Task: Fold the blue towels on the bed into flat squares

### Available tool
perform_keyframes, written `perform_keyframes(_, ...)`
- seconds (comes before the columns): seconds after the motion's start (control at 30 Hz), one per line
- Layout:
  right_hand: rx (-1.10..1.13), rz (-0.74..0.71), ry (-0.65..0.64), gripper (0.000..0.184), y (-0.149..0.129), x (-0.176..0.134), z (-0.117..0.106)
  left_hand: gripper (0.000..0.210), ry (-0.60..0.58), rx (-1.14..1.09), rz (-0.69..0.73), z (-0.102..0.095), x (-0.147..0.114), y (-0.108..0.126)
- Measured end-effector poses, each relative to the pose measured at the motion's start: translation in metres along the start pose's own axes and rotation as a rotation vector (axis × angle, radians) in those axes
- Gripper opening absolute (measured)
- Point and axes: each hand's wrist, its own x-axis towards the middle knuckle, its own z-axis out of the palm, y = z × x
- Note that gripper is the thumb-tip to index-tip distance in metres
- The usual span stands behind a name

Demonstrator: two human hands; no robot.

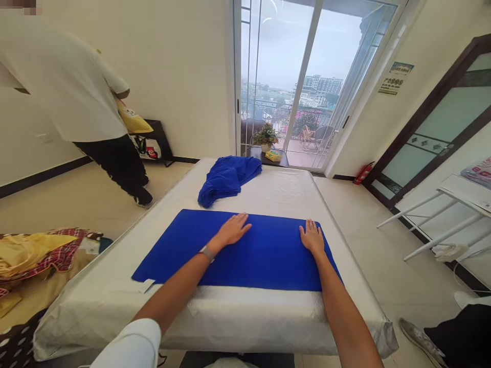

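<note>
A blue cloth [264, 260] lies spread flat as a rectangle near the front of a white-covered bed-like surface [284, 191]. A small white tag [147, 285] sticks out at its near left corner. My left hand [233, 229] rests on the cloth close to its far edge, fingers stretched out, with a band on the wrist. Toward the far right corner, my right hand [312, 236] lies flat with its fingers extended. Beyond the spread cloth sits a crumpled heap of blue fabric [230, 176].
On the left, a person [76, 87] in a white top stands by the wall. Piled clothes [46, 260] lie at the near left. A small table with a potted plant [266, 137] stands behind the surface. A white metal-legged table [456, 199] and a shoe [420, 340] are on the right.
</note>
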Motion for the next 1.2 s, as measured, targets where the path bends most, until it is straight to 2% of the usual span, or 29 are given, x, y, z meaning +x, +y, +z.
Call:
perform_keyframes(0.1, -0.002, 0.000, -0.006, 0.073, 0.000, -0.001, -0.002, 0.074, -0.028, -0.026, 0.030, 0.021, 0.018, 0.036)
perform_keyframes(0.17, -0.003, -0.001, -0.006, 0.073, -0.001, -0.001, -0.003, 0.075, -0.031, -0.025, 0.011, 0.027, 0.020, 0.038)
perform_keyframes(0.23, -0.001, -0.002, -0.006, 0.073, 0.000, -0.001, -0.003, 0.076, -0.033, -0.017, -0.012, 0.025, 0.015, 0.026)
perform_keyframes(0.37, 0.002, -0.003, -0.007, 0.073, 0.001, 0.000, -0.003, 0.079, -0.054, 0.016, -0.110, 0.006, -0.013, -0.023)
perform_keyframes(0.57, -0.029, 0.001, -0.009, 0.072, 0.000, 0.001, -0.001, 0.079, -0.131, 0.090, -0.371, -0.037, -0.069, -0.128)
perform_keyframes(0.63, -0.050, 0.007, -0.018, 0.071, 0.000, 0.002, -0.003, 0.077, -0.138, 0.111, -0.443, -0.046, -0.083, -0.156)
perform_keyframes(0.7, -0.078, 0.009, -0.033, 0.070, 0.000, 0.002, -0.006, 0.077, -0.109, 0.120, -0.490, -0.050, -0.093, -0.172)
perform_keyframes(0.8, -0.143, 0.039, -0.018, 0.067, -0.009, 0.000, -0.012, 0.079, -0.033, 0.141, -0.491, -0.049, -0.098, -0.177)
perform_keyframes(0.9, -0.168, 0.012, 0.102, 0.062, -0.041, -0.010, -0.016, 0.079, 0.003, 0.162, -0.471, -0.044, -0.098, -0.173)
perform_keyframes(0.97, -0.126, -0.101, 0.148, 0.060, -0.078, -0.019, -0.016, 0.079, 0.012, 0.170, -0.462, -0.043, -0.098, -0.172)
perform_keyframes(1.1, 0.007, -0.375, 0.049, 0.063, -0.161, -0.036, -0.007, 0.076, 0.027, 0.186, -0.452, -0.042, -0.099, -0.173)
perform_keyframes(1.2, 0.069, -0.420, -0.036, 0.070, -0.195, -0.039, 0.002, 0.074, 0.007, 0.194, -0.449, -0.043, -0.099, -0.174)
